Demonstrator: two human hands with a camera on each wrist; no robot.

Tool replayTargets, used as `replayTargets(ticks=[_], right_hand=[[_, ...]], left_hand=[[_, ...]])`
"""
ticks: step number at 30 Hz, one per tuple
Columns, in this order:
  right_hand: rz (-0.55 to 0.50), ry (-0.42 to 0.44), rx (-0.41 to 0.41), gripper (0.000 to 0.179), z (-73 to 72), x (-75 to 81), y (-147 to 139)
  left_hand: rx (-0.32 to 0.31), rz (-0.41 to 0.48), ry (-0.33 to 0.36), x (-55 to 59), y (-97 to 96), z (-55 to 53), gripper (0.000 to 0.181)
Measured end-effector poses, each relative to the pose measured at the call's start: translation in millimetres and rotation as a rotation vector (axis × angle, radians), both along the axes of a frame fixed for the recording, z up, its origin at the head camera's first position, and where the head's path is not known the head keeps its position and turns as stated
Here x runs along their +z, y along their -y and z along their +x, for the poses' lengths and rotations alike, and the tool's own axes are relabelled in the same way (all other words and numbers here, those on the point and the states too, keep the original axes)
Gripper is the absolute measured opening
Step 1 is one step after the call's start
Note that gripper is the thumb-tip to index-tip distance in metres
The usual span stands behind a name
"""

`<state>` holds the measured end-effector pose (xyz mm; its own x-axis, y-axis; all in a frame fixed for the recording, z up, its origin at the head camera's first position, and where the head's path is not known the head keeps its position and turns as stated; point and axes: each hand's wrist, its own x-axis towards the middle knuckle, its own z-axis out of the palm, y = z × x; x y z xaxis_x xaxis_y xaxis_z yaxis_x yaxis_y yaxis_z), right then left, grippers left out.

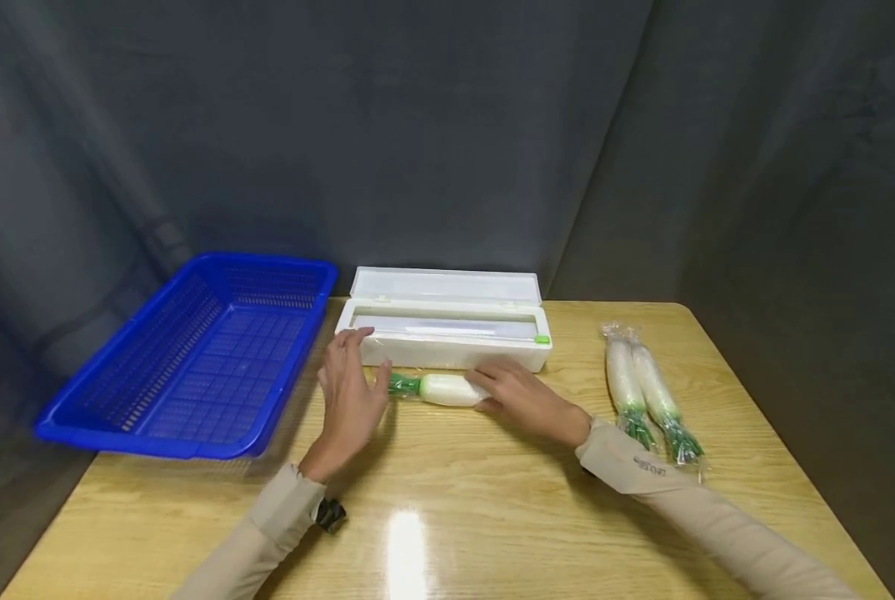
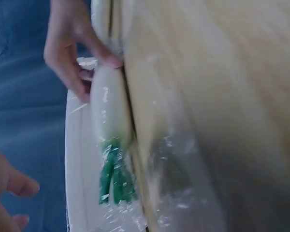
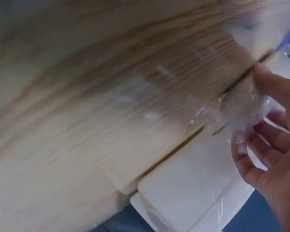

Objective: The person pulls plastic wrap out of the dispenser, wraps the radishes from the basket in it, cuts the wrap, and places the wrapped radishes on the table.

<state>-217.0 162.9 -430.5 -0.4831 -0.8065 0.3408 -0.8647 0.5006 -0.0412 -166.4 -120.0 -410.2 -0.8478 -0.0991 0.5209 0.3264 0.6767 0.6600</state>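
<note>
A white radish (image 1: 447,390) with green leaf stubs lies crosswise on the table, in clear film. My right hand (image 1: 518,396) grips its root end. The right wrist view shows those fingers (image 3: 268,140) curled around crumpled clear film (image 3: 241,108) at that end. My left hand (image 1: 352,396) is beside the leaf end, fingers spread, with nothing seen in its grasp. In the left wrist view, the left thumb (image 2: 21,183) stands apart from the green leaf stubs (image 2: 116,176). Right behind the radish stands a white film dispenser box (image 1: 447,346), its lid raised.
At the left is a blue plastic basket (image 1: 267,425) with slotted walls. Two film-wrapped white radishes (image 1: 638,383) lie side by side at the right of the wooden table (image 1: 507,517). A green slider (image 1: 542,339) sits at the box's right end. Dark curtain (image 1: 447,133) hangs behind.
</note>
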Motion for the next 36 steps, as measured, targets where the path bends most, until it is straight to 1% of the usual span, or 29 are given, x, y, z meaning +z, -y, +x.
replayTargets(ticks=[3, 5, 9, 12, 14, 18, 22, 23, 26, 28, 29, 30, 32, 34, 36], right_hand=[[0.009, 0.049, 0.021, 0.049, -1.0, 2.7, 2], [0.005, 0.106, 0.033, 0.048, -1.5, 5.7, 3], [-0.015, 0.229, 0.038, 0.047, -1.9, 11.6, 3], [-0.011, 0.291, 0.042, 0.047, -3.0, 13.8, 3], [-0.005, 0.317, 0.06, 0.045, -3.9, 14.4, 3], [-0.002, 0.358, 0.1, 0.035, -4.3, 16.1, 4], [0.004, 0.41, 0.095, 0.031, -3.4, 18.5, 2], [0.008, 0.436, 0.089, 0.03, -2.8, 19.3, 2], [0.04, 0.528, 0.071, 0.038, 0.1, 21.6, 1], [0.061, 0.593, 0.062, 0.043, 2.9, 23.1, 1], [0.071, 0.611, 0.054, 0.045, 5.1, 24.4, 1], [0.08, 0.619, 0.051, 0.047, 6.8, 24.8, 1], [0.092, 0.597, 0.045, 0.046, 10.3, 25.3, 1], [0.106, 0.521, 0.038, 0.045, 14.3, 26.3, 0], [0.119, 0.418, 0.03, 0.045, 16.9, 26.0, -3]], left_hand=[[-0.081, -0.081, 0.012, -6.3, -1.5, 5.2, 0.049], [-0.148, -0.142, 0.007, -11.7, -1.9, 8.3, 0.047], [-0.26, -0.285, -0.045, -20.6, -1.1, 10.1, 0.049], [-0.313, -0.374, -0.061, -22.2, -1.1, 9.7, 0.051], [-0.332, -0.412, -0.049, -21.6, -1.3, 9.3, 0.05], [-0.36, -0.442, 0.003, -18.7, -1.4, 9.4, 0.047], [-0.389, -0.459, 0.043, -17.3, -1.5, 9.5, 0.048], [-0.395, -0.464, 0.053, -17.1, -1.5, 9.5, 0.049], [-0.403, -0.485, 0.068, -17.0, -1.1, 10.0, 0.048], [-0.404, -0.5, 0.067, -16.9, -0.2, 10.1, 0.047], [-0.403, -0.507, 0.062, -16.8, 0.5, 10.3, 0.046], [-0.402, -0.512, 0.056, -16.8, 1.1, 10.3, 0.045], [-0.401, -0.515, 0.043, -16.5, 2.0, 9.9, 0.043], [-0.404, -0.51, 0.036, -16.2, 2.1, 9.1, 0.042], [-0.406, -0.5, 0.036, -16.0, 1.6, 8.3, 0.041]])
